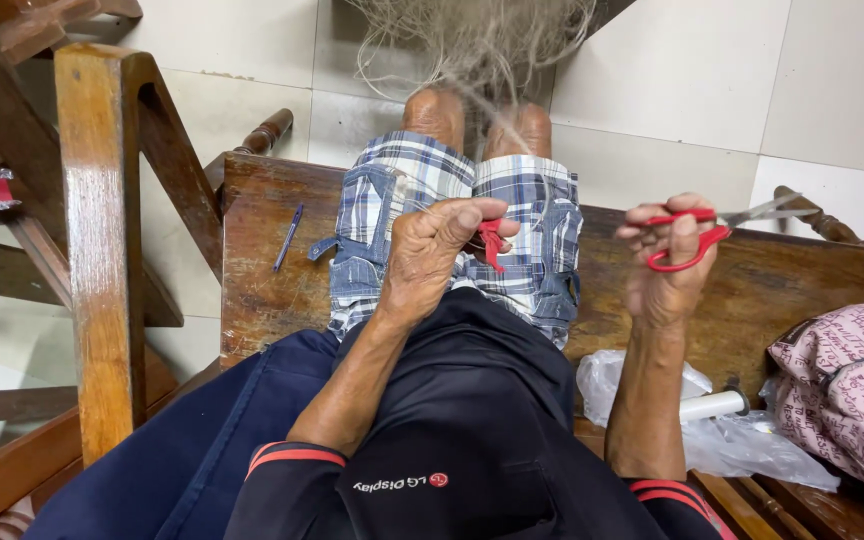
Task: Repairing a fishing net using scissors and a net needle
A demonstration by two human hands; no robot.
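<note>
My left hand [437, 255] is closed over my lap, pinching a small red piece [492, 240] between thumb and fingers. A thin strand runs from that hand up to a tangle of pale netting [477, 40] hanging past my knees. My right hand [667, 265] is raised at the right, its fingers through the red handles of a pair of scissors [717, 225] whose metal blades point right. I sit on a wooden bench [262, 260] in plaid shorts [457, 215] and a dark shirt.
A blue pen [288, 236] lies on the bench to the left. A crumpled plastic bag [712, 430] with a white tube [714, 404] and a pink patterned bag [847, 390] sit at the right. A wooden chair frame [102, 240] stands at the left on a pale tiled floor [672, 70].
</note>
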